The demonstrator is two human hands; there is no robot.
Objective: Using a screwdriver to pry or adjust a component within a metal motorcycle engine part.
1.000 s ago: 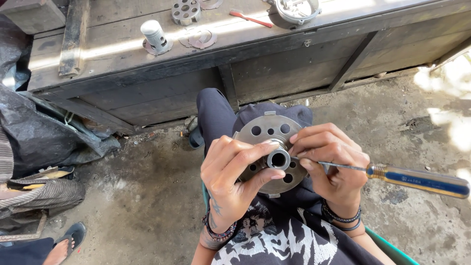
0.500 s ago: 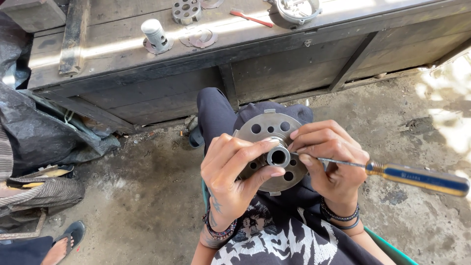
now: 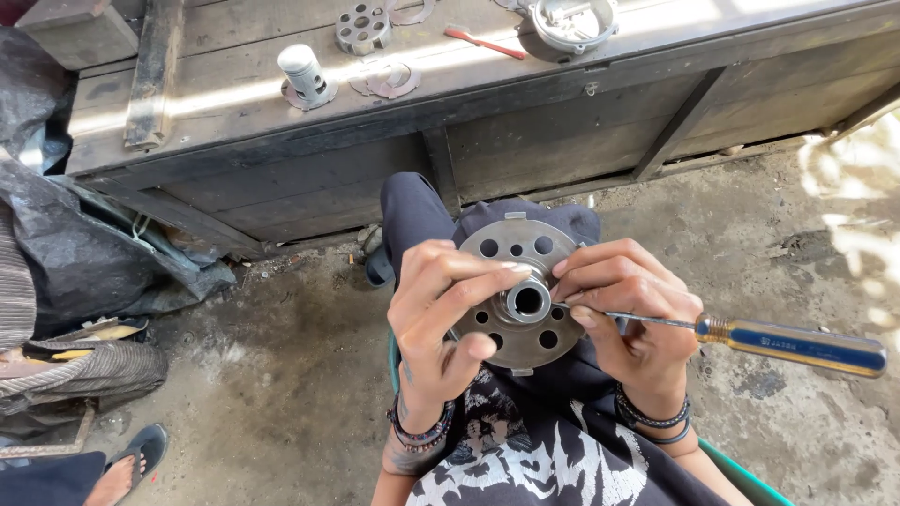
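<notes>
Round grey metal disc (image 3: 518, 305), ring of drilled holes w/ raised hollow hub at centre, faces up, frame centre, over the lap. Screwdriver (image 3: 750, 334), blue/amber handle pointing right, thin shaft running left to the hub, centre-right.

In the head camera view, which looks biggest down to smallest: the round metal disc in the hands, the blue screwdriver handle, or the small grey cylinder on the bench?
1. Round metal disc, though nearness to the camera flatters it.
2. Blue screwdriver handle.
3. Small grey cylinder, farther away, so its rank is unsure.
</notes>
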